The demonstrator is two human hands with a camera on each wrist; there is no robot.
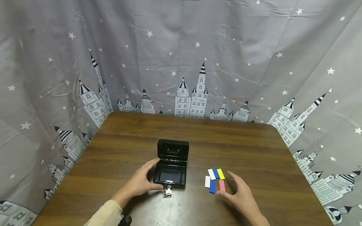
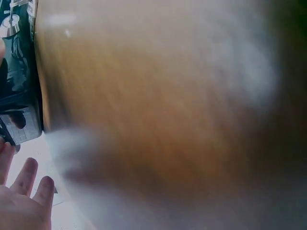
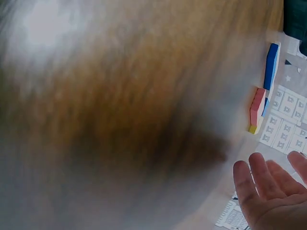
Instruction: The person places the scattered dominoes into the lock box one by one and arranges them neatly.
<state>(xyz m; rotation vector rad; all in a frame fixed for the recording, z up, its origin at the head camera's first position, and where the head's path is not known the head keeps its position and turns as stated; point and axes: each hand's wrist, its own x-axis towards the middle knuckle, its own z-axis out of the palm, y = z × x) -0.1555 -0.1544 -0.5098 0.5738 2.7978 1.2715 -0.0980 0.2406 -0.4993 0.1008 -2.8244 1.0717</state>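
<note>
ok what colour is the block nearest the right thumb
The block is pink; it shows best in the head view.

Soft light in a sharp head view, curtain [image 1: 17,18] dim at upper left, pale glare on the near table [image 1: 181,210], shadow beside the left hand [image 1: 140,181], wrist views heavily blurred

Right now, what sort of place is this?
Probably an indoor tabletop recording setup: an open black lidded box on a brown wood-grain table, and a grey castle-print fabric curtain along the table's far edge and sides.
</note>
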